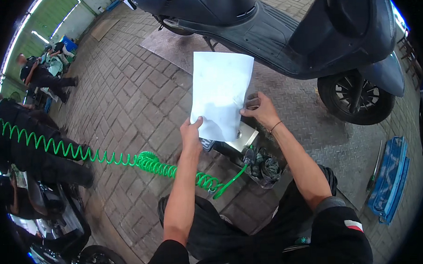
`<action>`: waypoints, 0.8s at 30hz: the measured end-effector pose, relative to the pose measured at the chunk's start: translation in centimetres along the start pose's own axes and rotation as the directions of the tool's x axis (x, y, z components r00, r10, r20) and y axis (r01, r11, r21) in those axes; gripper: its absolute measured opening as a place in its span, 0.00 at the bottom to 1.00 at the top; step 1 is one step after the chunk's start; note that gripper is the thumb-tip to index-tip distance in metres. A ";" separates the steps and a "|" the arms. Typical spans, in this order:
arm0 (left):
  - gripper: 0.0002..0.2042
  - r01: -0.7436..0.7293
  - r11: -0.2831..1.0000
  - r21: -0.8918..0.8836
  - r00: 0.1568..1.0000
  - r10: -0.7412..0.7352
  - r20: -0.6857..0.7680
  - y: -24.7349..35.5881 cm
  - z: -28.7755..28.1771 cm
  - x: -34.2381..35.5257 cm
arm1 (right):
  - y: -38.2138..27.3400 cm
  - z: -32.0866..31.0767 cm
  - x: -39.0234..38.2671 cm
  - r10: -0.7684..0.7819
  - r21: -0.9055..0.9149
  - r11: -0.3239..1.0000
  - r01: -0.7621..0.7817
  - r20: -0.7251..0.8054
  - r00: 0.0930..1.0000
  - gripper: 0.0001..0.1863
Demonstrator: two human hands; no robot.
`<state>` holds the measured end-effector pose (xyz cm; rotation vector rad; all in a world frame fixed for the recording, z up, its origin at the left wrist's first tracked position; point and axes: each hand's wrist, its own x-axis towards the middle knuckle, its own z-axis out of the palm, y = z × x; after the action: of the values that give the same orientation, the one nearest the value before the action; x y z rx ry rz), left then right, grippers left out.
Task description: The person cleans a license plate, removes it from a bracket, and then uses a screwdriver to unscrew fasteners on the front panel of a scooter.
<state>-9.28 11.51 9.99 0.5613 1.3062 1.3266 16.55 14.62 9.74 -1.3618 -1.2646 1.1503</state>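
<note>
A white sheet of paper (219,85) is held up in front of me between my two hands. My left hand (191,132) grips its lower left edge, thumb on the face. My right hand (259,110) pinches its right edge. Behind and below the paper, partly hidden, are a pale metal piece (239,136) and a dark plate (207,144). Just under them, a dark air-tool fitting (248,156) joins a green coiled hose (147,162), beside a crumpled dark bag (268,169). The hose stretches off to the left.
A dark scooter (283,45) stands ahead on a metal plate (343,155). A blue tool bag (388,181) and a thin tool (375,166) lie at right. Several people (37,73) (35,143) are at left, near another motorbike (71,248) on the paving.
</note>
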 end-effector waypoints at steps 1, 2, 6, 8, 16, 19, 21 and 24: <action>0.13 0.010 1.000 0.006 1.000 -0.010 -0.004 -0.2 0.2 -0.1 | -0.1 0.1 -0.1 0.001 -0.001 1.000 -0.001 0.001 1.000 0.25; 0.13 0.020 1.000 0.012 1.000 -0.020 -0.008 -0.4 0.3 -0.1 | -0.2 0.2 -0.3 -0.004 0.014 1.000 0.004 0.027 1.000 0.25; 0.13 0.010 1.000 -0.013 1.000 -0.011 -0.012 -0.7 0.2 0.0 | -1.5 0.9 -1.1 -0.053 -0.090 0.995 0.050 -0.027 0.998 0.22; 0.14 0.019 1.000 -0.024 1.000 -0.019 -0.015 -0.7 0.5 -0.1 | -0.9 0.7 -0.8 -0.068 -0.130 0.990 0.058 -0.071 0.995 0.20; 0.16 0.020 0.999 -0.031 1.000 -0.019 0.009 -1.4 -0.2 0.5 | -0.3 1.0 -0.8 -0.031 -0.330 0.944 0.023 -0.019 0.999 0.16; 0.17 0.021 0.999 -0.039 1.000 -0.020 0.018 -1.6 -0.6 0.9 | 0.5 1.7 -1.2 -0.072 -0.422 0.903 0.084 0.044 0.996 0.16; 0.17 0.014 0.999 -0.044 1.000 -0.013 0.028 -1.8 -1.0 1.1 | 1.2 2.2 -1.2 -0.077 -0.370 0.925 0.085 0.036 0.996 0.17; 0.17 0.030 0.999 -0.027 1.000 -0.030 -0.005 -1.5 -0.7 1.1 | 2.3 2.9 -0.8 -0.083 -0.332 0.941 0.071 -0.024 0.996 0.18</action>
<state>-9.67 11.92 8.07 0.5173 1.2946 1.3203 13.93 13.79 7.08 -1.5536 -1.5200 0.8791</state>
